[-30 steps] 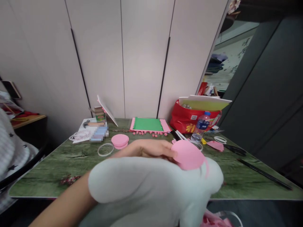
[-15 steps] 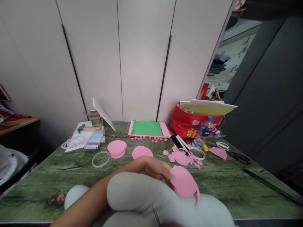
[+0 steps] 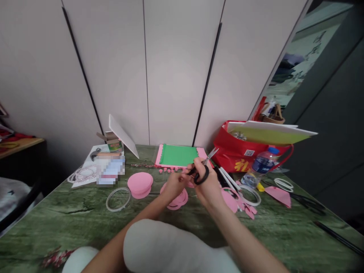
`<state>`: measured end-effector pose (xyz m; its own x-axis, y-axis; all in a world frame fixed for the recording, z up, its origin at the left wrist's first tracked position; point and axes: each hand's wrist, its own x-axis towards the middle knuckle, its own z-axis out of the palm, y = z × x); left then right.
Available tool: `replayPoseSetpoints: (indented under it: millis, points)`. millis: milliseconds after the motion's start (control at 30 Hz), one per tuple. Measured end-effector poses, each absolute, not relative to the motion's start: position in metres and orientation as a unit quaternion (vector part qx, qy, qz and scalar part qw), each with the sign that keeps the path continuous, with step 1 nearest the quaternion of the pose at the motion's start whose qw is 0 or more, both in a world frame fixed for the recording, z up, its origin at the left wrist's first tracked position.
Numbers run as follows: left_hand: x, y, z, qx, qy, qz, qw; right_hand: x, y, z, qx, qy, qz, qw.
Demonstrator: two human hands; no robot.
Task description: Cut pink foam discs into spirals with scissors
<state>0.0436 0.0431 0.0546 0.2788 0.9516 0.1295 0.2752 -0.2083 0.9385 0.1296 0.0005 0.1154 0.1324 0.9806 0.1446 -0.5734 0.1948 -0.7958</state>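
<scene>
My right hand [image 3: 209, 185] is closed around small scissors [image 3: 202, 174] with black handles, the blades pointing up and to the right. My left hand [image 3: 174, 185] is right beside it, fingers curled in against the scissors' handle; what they pinch is hidden. Beneath and behind the hands lie pink paper rings and discs [image 3: 178, 201]. A stack of pink paper circles [image 3: 140, 184] rests to the left. On the right, more pink pieces [image 3: 229, 200] are scattered in a loose pile. Small pink bits [image 3: 169, 170] form a row before a green sheet [image 3: 180, 154].
A white tape roll [image 3: 107, 199] lies left, another [image 3: 259, 199] right. A red bag [image 3: 227, 151] and water bottle [image 3: 263, 165] stand at the back right. A hammer [image 3: 108, 154] lies back left. A pale rounded object [image 3: 170, 246] blocks the near edge.
My right hand has come into view with the scissors. My left hand has moved up and forward, and the pink disc with a dangling strip no longer shows in it. The view has shifted.
</scene>
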Motion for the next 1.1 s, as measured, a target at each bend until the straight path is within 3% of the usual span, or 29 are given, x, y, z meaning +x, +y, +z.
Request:
replayPoseSetpoints:
  millis: [100, 200, 367, 533, 700, 933, 1100]
  points:
    - [0.029, 0.053, 0.045, 0.639, 0.491, 0.449, 0.386, 0.117, 0.031, 0.082, -0.328, -0.304, 0.466, 0.763]
    - [0.017, 0.055, 0.039, 0.598, 0.518, 0.503, 0.35, 0.116, 0.04, 0.047, -0.353, -0.306, 0.429, 0.773]
    - [0.005, 0.059, 0.039, 0.529, 0.541, 0.541, 0.366, 0.118, 0.036, 0.022, -0.4, -0.373, 0.481, 0.685]
    - [0.0, 0.064, 0.045, 0.403, 0.485, 0.571, 0.525, 0.119, 0.038, 0.017, -0.421, -0.356, 0.583, 0.597]
    - [0.002, 0.064, 0.047, 0.338, 0.442, 0.54, 0.632, 0.123, 0.039, 0.014, -0.436, -0.336, 0.585, 0.596]
    - [-0.002, 0.066, 0.051, 0.318, 0.442, 0.563, 0.622, 0.125, 0.027, 0.021, -0.378, -0.466, 0.667, 0.44]
    - [0.001, 0.064, 0.051, 0.319, 0.444, 0.571, 0.612, 0.124, 0.025, 0.027, -0.363, -0.454, 0.68, 0.447]
